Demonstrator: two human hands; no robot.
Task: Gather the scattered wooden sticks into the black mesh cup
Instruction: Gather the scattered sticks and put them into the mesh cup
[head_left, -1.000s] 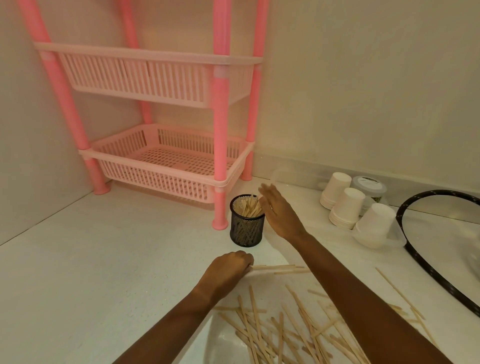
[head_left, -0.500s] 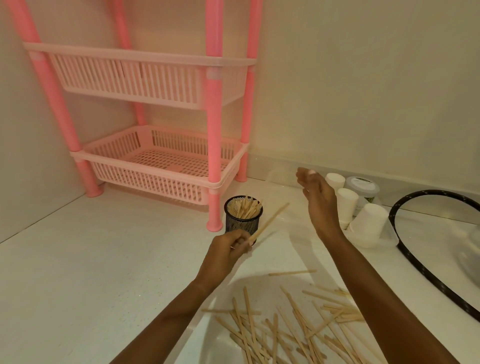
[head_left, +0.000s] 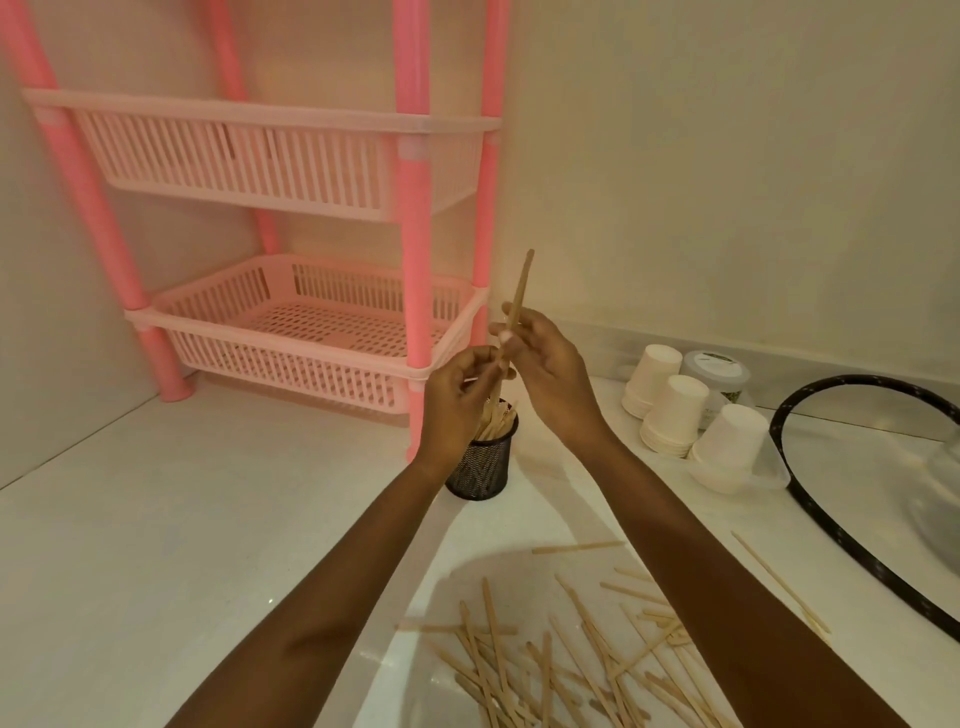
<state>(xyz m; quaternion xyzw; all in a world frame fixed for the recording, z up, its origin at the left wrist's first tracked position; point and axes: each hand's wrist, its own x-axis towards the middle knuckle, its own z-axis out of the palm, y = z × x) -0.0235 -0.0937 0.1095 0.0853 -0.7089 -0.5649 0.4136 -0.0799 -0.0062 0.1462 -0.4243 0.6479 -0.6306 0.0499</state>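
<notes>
A black mesh cup (head_left: 480, 470) stands on the white counter with several wooden sticks inside it. Right above the cup, both hands hold one wooden stick (head_left: 517, 301) nearly upright. My left hand (head_left: 460, 402) pinches its lower part and my right hand (head_left: 545, 371) grips it higher up. The stick's bottom end is hidden behind my left fingers. Several loose wooden sticks (head_left: 571, 654) lie scattered on the counter near the front, between my forearms and to the right.
A pink two-tier basket rack (head_left: 311, 332) stands behind the cup, its front leg (head_left: 415, 291) just left of it. Stacked white paper cups (head_left: 675, 415) and a lidded tub (head_left: 719, 371) lie to the right. A black hoop (head_left: 810, 499) curves along the right edge.
My left hand lifted a stick from the counter up over the cup. My right hand swung back from the right and took hold of the same stick, which turned nearly upright.
</notes>
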